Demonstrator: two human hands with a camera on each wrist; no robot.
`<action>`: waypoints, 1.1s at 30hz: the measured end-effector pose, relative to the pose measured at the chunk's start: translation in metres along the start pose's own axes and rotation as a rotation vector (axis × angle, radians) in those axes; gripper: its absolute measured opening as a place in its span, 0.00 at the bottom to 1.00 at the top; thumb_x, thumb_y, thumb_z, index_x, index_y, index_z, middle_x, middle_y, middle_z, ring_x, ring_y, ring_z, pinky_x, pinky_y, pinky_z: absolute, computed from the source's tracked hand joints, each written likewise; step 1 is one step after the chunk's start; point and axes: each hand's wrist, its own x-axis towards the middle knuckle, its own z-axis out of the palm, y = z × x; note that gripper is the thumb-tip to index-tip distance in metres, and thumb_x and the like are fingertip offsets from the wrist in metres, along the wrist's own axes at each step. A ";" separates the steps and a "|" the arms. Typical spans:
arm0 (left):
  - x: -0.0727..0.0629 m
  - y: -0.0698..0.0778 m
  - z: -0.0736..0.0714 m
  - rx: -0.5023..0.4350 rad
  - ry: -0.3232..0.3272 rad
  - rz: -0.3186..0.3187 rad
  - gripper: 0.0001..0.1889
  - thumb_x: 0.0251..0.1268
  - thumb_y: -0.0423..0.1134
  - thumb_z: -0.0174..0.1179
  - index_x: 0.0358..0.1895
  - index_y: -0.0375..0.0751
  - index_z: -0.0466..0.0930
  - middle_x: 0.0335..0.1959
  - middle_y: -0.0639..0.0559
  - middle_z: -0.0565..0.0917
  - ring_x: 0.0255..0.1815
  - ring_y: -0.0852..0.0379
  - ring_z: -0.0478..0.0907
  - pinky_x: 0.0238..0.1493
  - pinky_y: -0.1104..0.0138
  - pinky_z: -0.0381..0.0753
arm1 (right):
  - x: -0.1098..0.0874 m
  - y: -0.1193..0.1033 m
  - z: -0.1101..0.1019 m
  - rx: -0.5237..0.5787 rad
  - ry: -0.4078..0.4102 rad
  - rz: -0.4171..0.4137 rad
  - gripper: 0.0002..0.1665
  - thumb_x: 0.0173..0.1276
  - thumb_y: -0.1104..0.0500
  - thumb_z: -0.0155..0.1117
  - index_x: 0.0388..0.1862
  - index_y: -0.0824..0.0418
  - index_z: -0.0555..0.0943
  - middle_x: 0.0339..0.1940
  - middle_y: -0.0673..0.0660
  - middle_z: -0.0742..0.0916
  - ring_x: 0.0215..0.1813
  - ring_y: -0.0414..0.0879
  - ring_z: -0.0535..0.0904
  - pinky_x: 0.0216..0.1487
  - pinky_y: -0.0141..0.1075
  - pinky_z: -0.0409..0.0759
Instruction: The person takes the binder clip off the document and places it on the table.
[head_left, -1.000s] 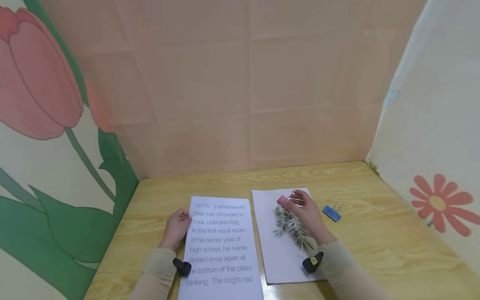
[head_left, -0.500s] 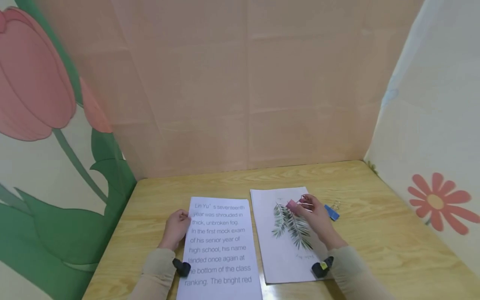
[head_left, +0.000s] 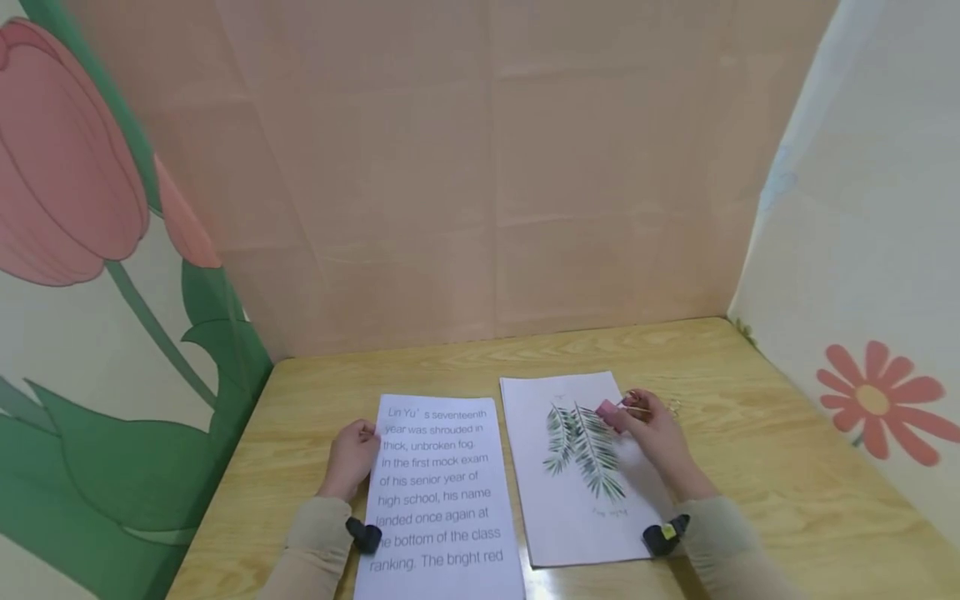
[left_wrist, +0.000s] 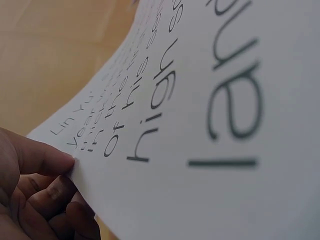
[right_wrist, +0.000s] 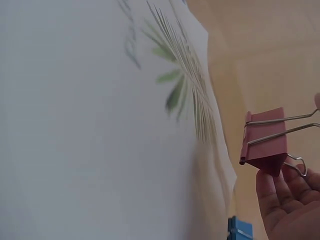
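Observation:
My left hand (head_left: 351, 457) pinches the left edge of a white sheet printed with large text (head_left: 442, 490); in the left wrist view thumb and fingers grip that edge and the sheet (left_wrist: 210, 200) bows. My right hand (head_left: 666, 446) holds a pink binder clip (head_left: 609, 410) by its wire handles, over the right edge of the paper with a palm-leaf print (head_left: 551, 517). Close up in the right wrist view, the clip (right_wrist: 267, 134) hangs apart from the paper. Behind the right hand lies a blue binder clip (right_wrist: 241, 230), mostly hidden in the head view.
Both papers lie side by side on a wood-grain table (head_left: 757, 450), a narrow gap between them. A pinkish-brown covering (head_left: 487, 183) rises at the back. Painted walls stand at both sides, with a tulip (head_left: 67, 158) and a red flower (head_left: 876, 402).
My right hand has moved right with the pink binder clip, from over the leaf print toward the paper's right edge, now covering most of the blue clip. The left hand keeps its place.

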 end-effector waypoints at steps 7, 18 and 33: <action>0.000 0.000 0.000 0.010 0.000 -0.012 0.08 0.76 0.32 0.51 0.49 0.34 0.79 0.42 0.42 0.83 0.39 0.49 0.80 0.40 0.59 0.79 | 0.000 0.005 -0.016 -0.064 0.003 0.023 0.56 0.71 0.36 0.66 0.80 0.71 0.55 0.72 0.71 0.70 0.73 0.65 0.65 0.73 0.59 0.63; -0.002 0.002 -0.001 0.051 0.005 -0.015 0.09 0.76 0.32 0.51 0.51 0.33 0.79 0.45 0.40 0.83 0.43 0.47 0.80 0.45 0.55 0.80 | -0.005 0.009 -0.025 -0.045 0.002 0.032 0.57 0.71 0.36 0.66 0.80 0.70 0.54 0.71 0.71 0.70 0.71 0.64 0.66 0.70 0.57 0.64; -0.001 0.002 0.001 0.082 0.014 -0.004 0.10 0.77 0.32 0.51 0.52 0.32 0.79 0.48 0.38 0.83 0.47 0.45 0.81 0.49 0.52 0.80 | -0.004 0.022 -0.037 -0.063 -0.020 0.090 0.58 0.70 0.33 0.66 0.80 0.69 0.53 0.72 0.71 0.69 0.71 0.66 0.65 0.72 0.62 0.60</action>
